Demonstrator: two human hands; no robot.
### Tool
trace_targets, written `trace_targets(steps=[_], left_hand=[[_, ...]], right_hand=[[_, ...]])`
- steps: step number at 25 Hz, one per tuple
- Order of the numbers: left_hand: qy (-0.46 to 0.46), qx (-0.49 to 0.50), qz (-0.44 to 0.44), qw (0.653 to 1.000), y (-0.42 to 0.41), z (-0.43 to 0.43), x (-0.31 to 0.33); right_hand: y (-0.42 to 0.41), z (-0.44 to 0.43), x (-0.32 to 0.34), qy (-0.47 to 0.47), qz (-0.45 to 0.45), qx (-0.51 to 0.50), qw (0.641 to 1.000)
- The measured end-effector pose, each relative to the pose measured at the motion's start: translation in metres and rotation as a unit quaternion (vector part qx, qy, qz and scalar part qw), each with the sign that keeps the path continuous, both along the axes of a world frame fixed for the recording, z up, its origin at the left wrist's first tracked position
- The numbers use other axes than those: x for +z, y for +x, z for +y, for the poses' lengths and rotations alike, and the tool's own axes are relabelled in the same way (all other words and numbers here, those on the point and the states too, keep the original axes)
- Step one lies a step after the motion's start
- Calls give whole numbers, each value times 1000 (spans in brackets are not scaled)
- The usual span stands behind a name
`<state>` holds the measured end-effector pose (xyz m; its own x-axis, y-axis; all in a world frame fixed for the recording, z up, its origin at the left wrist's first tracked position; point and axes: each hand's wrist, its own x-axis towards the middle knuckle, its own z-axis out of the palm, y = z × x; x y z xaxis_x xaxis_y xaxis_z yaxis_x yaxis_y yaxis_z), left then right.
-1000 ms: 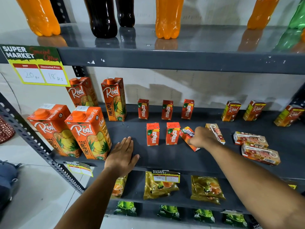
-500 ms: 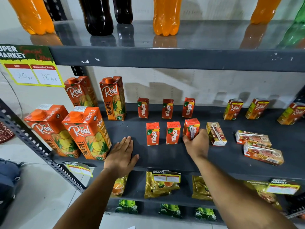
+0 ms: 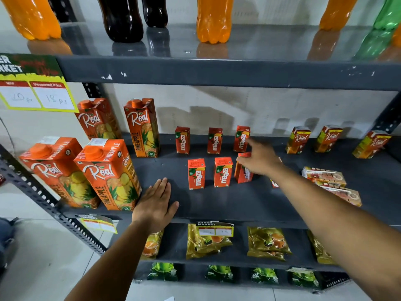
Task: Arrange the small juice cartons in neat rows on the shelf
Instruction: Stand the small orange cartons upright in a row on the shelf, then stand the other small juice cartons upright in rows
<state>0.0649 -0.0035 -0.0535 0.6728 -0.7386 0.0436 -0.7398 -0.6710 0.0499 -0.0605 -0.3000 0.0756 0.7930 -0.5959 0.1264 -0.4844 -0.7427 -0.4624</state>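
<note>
Three small red Maaza cartons (image 3: 214, 140) stand in a back row on the grey shelf (image 3: 217, 205). In front of them two more (image 3: 196, 173) stand side by side. A third front carton (image 3: 243, 174) stands just right of that pair, nearly upright, and my right hand (image 3: 259, 160) grips its top and right side with the index finger pointing toward the back. My left hand (image 3: 155, 203) lies flat and open on the shelf near the front edge, holding nothing. Another small carton (image 3: 274, 183) lies mostly hidden behind my right forearm.
Tall Real pineapple cartons (image 3: 108, 172) stand at the left. Three small Real cartons (image 3: 298, 140) stand at the back right, and two more (image 3: 323, 175) lie flat in front of them. Soda bottles (image 3: 213, 18) fill the shelf above; pouches (image 3: 208, 242) sit below.
My right hand picked the tilted carton up, turned it upright and set it down as third in the front row. My left hand stayed flat on the shelf.
</note>
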Motion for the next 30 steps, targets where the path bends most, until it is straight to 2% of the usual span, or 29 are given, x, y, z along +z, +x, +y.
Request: trace_targets(steps=[2,4,8,10,11,13,15,18,20,22,24,28,30], left_hand=[[0,-2,5,1000,0,0,1],[-1,-1,6,1000,-2,0,0],[-7,-3,4,1000,-2,1,1],[-4,-4,3,1000,-3,0,1],[-5,-5,2,1000,-3,1,1],[-6,-8,-2,1000,-2,2,3],[0,-10,0,1000,-6,2,4],[27,10,5,1000,-10,-2,10],[20,26,16,999,-13,-2,16],[-77,61,27,995,-38,-6,18],[-168,46,22,984,-86,-27,15],[-179,-68,1,982,-179,-135,11],[-184,-61,-6,981,-206,-195,14]], right_hand=[[10,1,4,-13,113,3,994],[14,0,8,-37,146,11,989],[6,-10,25,-90,222,178,955],[1,-15,32,-90,260,193,942],[-1,-19,31,-113,259,212,936],[-2,-29,25,-261,265,277,886],[-10,-34,24,-232,253,273,899],[-33,-71,30,-265,188,220,920],[-51,-108,39,-229,185,167,941],[-80,-151,43,-165,231,142,948],[-114,-191,35,-88,256,126,955],[-164,-238,6,14,256,119,959],[-176,-249,-2,32,268,138,953]])
